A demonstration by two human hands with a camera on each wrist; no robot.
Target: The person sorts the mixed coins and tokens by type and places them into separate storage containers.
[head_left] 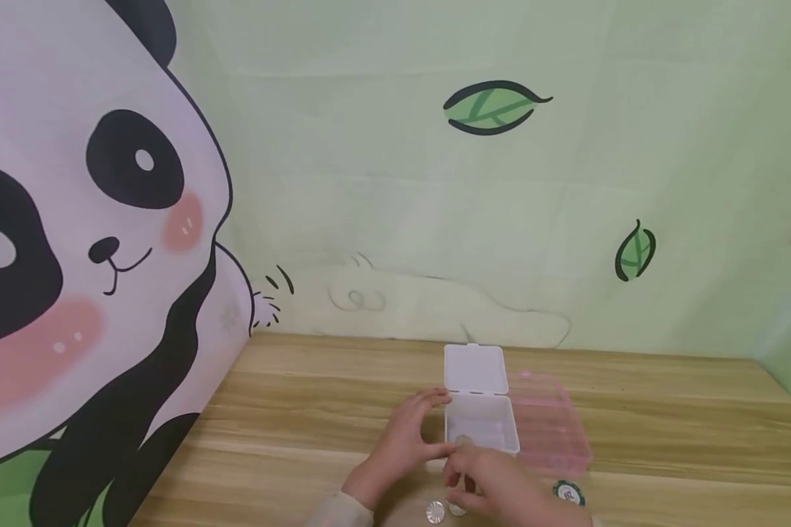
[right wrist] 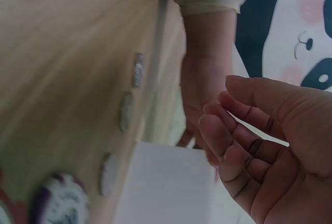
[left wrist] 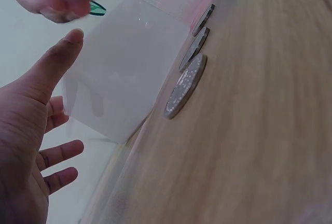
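A white plastic box (head_left: 481,421) stands on the table with its hinged lid (head_left: 476,369) tipped back. My left hand (head_left: 405,435) is at the box's left side, thumb and fingers spread; whether they touch it is unclear. Over the front edge, my right hand (head_left: 497,479) has loosely bent fingers, and the right wrist view shows nothing between them. Just beyond those fingertips, a pale round disc (head_left: 463,440) shows at the box's opening. Silver coins (head_left: 435,511) lie in front of the box; the left wrist view shows three, the closest coin (left wrist: 185,86) leaning in perspective.
A translucent pink case (head_left: 554,421) sits directly right of the white box. Near its front corner lies a green-and-white poker chip (head_left: 570,493). A purple-edged chip (right wrist: 62,200) appears in the right wrist view. A printed panda backdrop (head_left: 501,219) rises behind the wooden table.
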